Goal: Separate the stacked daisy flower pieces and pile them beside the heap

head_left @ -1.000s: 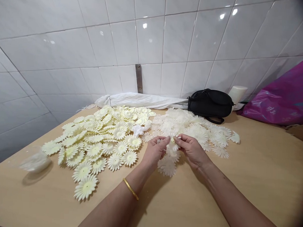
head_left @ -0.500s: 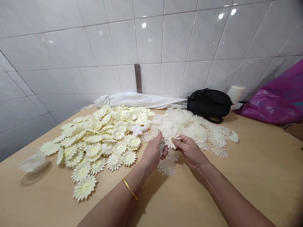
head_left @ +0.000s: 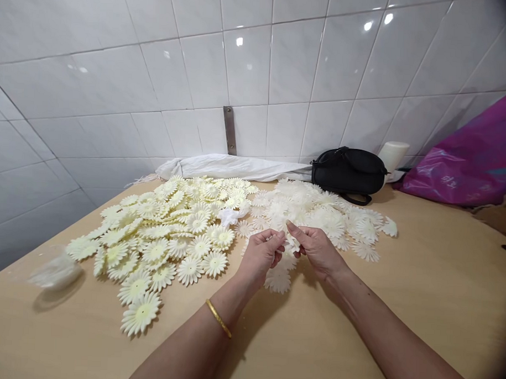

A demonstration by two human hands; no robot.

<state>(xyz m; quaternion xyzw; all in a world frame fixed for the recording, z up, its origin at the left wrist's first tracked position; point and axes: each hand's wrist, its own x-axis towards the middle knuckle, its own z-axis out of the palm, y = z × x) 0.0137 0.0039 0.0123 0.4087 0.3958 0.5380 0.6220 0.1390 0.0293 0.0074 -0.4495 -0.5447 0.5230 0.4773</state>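
My left hand point(head_left: 262, 250) and my right hand point(head_left: 318, 250) meet above the table, fingers closed from both sides on one white artificial flower layer point(head_left: 291, 244). Its petals look folded between the fingertips, and the fingers hide much of it. Below and behind my hands spreads a heap of thin, translucent white flower layers point(head_left: 318, 214), a few of them reaching under my hands. Left of my left hand lies a larger pile of pale yellow-centred daisy-shaped flower pieces point(head_left: 164, 225). A crumpled white scrap point(head_left: 230, 216) sits between the two heaps.
A clear container with whitish content point(head_left: 56, 272) stands at the table's left. Along the tiled wall lie a white cloth point(head_left: 237, 168), a black zip case point(head_left: 348, 170), a white bottle point(head_left: 393, 157) and a purple plastic bag point(head_left: 465, 158). The wooden table point(head_left: 432, 284) extends to the right.
The flower layer was spread open facing up in my right fingers; now it is lower and folded between both hands. My left fingers have closed in on it.
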